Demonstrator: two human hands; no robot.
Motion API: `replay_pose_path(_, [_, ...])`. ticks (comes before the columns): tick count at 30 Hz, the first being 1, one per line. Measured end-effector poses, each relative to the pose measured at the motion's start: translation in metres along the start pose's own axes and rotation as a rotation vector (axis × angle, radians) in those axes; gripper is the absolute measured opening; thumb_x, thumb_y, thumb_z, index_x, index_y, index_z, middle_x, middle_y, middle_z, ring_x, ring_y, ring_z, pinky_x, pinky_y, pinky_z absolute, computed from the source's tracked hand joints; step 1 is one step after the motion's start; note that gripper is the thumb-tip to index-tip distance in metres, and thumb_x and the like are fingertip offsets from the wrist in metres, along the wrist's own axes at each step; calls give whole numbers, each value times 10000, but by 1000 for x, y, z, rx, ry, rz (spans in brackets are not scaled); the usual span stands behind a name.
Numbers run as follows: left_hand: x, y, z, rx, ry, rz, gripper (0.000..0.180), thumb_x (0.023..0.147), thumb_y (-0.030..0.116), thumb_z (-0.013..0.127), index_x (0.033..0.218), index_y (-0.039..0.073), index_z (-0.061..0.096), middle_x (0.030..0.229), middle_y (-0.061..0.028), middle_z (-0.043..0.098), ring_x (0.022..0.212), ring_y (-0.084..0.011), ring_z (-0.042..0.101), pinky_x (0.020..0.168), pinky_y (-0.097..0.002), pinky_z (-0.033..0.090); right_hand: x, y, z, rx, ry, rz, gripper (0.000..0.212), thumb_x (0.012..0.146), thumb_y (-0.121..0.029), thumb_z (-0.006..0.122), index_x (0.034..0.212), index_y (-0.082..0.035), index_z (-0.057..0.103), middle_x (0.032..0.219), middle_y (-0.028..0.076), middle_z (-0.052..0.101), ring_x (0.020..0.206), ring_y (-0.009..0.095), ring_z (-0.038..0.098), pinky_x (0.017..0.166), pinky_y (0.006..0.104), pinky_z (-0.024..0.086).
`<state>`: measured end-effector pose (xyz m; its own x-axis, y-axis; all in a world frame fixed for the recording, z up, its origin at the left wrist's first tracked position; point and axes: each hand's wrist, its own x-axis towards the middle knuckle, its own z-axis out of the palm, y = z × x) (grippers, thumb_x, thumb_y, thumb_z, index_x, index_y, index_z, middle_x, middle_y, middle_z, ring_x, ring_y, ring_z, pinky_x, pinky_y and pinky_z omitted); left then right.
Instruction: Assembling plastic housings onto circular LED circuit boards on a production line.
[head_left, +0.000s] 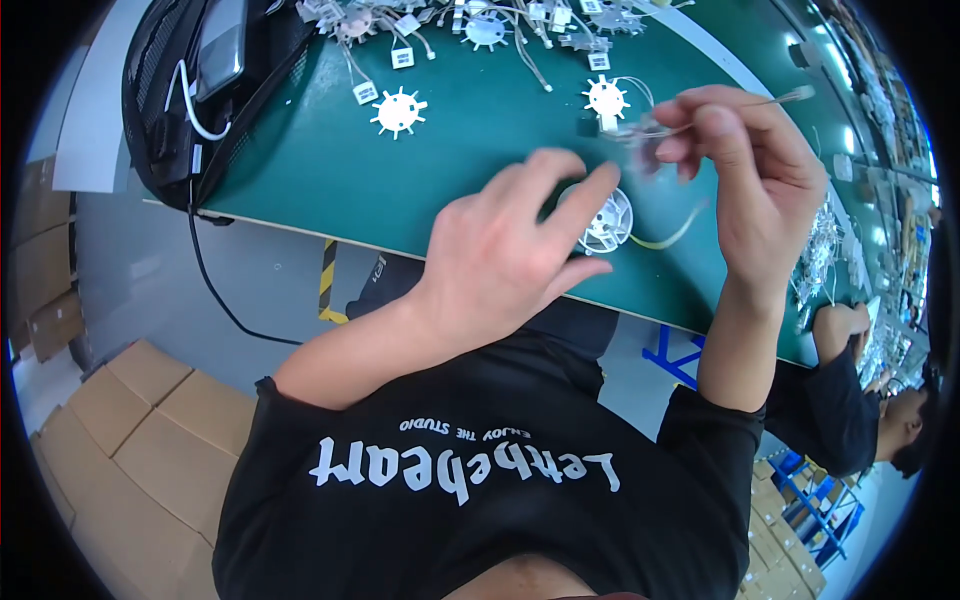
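My left hand (500, 240) reaches over the table's near edge with its fingers apart. Its fingertips are at a round white plastic housing (612, 222) with ribs inside, partly covered by the hand; I cannot tell whether they touch it. Raised to the right of it, my right hand (765, 185) pinches a thin wire cable (765, 103) that ends in a small white connector (800, 93). A blurred clear piece (645, 148) hangs by its fingers. From the housing a pale yellowish wire (672, 238) curves to the right.
White spoked discs lie ahead, one at left (398, 113) and one near my right hand (606, 98). A pile of wired parts (485, 30) covers the far side of the green table (320, 170). A black mesh tray (150, 150) stands left; a co-worker (840, 410) sits right.
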<state>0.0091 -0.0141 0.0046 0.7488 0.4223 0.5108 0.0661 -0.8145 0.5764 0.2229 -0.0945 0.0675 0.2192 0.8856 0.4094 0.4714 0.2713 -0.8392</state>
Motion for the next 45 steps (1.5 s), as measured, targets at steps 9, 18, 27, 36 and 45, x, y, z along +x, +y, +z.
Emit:
replay_pose_path(9, [48,-2,-29,-1736,-213,-634,706,978,368,804,1480,-11,483,1277,-144,649,957,-227,738,764,-383,633,-12,-15,8,535,102,-34,240,1148,-216,545,1154,12,619,924,136,668,665,163,573,581,252,489])
replay_pose_path(18, [26,-7,-24,-1939,-403,-762,364,1062,196,718,1327,-39,631,1180,-145,723,1000,-183,759,844,-284,625,-41,-23,9,512,40,-32,277,1011,-235,778,1025,35,718,924,179,697,795,229,717,668,330,603])
replay_pose_path(27, [19,-1,-25,-1247,-151,-540,389,977,68,794,1319,-44,646,1194,-131,721,1046,-196,745,836,-278,584,-66,-31,24,-635,67,-400,513,747,-171,958,1151,59,742,1067,250,744,986,352,744,784,399,617])
replay_pose_path(36, [14,-14,-4,-357,-147,-53,691,738,62,924,1373,50,654,1201,-115,729,1070,-322,720,896,-395,584,-78,-8,30,-512,196,-129,411,676,-36,926,1066,-9,801,1085,144,777,909,283,735,737,328,586])
replay_pose_path(45, [13,-11,-3,-368,-187,-93,602,662,63,957,1190,51,668,1122,-101,718,985,-306,720,798,-373,604,-93,-7,40,-463,133,-4,388,661,-5,893,1030,53,788,1042,190,762,875,272,690,731,319,533])
